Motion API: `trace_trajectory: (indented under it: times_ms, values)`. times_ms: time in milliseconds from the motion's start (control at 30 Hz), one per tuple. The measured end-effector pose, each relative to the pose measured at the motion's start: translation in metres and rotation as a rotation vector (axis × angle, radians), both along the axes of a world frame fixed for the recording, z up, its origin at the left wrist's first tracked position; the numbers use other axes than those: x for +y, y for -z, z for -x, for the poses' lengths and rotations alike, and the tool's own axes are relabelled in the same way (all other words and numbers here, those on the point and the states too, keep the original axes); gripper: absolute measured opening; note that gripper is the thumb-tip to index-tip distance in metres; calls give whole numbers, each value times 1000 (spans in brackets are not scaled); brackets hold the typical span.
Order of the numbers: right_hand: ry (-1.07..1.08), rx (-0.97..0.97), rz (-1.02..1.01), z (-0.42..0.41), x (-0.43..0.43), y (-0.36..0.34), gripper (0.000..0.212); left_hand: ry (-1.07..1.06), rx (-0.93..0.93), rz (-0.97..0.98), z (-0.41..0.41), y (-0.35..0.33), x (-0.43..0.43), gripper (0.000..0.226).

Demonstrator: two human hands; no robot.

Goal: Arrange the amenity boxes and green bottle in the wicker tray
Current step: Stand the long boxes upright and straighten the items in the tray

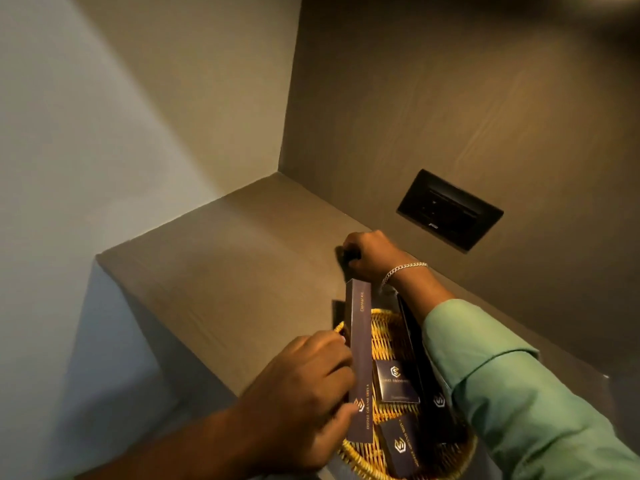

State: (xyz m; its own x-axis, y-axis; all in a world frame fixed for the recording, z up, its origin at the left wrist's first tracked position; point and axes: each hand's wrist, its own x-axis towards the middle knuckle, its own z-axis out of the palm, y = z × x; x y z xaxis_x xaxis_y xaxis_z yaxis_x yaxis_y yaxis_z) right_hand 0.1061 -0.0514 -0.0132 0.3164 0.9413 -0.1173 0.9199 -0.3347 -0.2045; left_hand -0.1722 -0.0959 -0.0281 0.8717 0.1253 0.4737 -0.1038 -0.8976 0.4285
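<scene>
A round wicker tray [388,332] sits on a brown shelf at the lower middle. My left hand [308,382] grips a long dark dental kit box [360,348], which stands tilted over the tray's left side. In the tray lie a small square dark box [394,381], another small box [403,448] nearer me, and a long dark box [414,337] partly under my right sleeve. Beyond the tray, my right hand [372,254] is closed around a dark object [346,256] that I cannot identify. No green bottle is visible.
The brown shelf [225,258] runs back into a corner between a pale left wall and a brown back panel. A black socket plate [450,209] is set into the back panel, just right of my right hand. The shelf's front edge drops off at the left.
</scene>
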Motion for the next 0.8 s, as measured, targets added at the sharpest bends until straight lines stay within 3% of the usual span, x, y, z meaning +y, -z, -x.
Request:
trace_trajectory:
  times_ms: [200, 400, 600, 800]
  values:
    - [62, 42, -128, 10, -34, -33, 29, 81, -96, 83, 1, 13, 12, 24]
    - [135, 195, -245, 33, -102, -75, 17, 199, -69, 23, -3, 5, 46, 24]
    - [104, 179, -61, 59, -125, -67, 16, 256, -19, -42, -12, -9, 80, 27]
    - [60, 12, 90, 74, -111, -48, 17, 243, -43, -38, -14, -8, 87, 31]
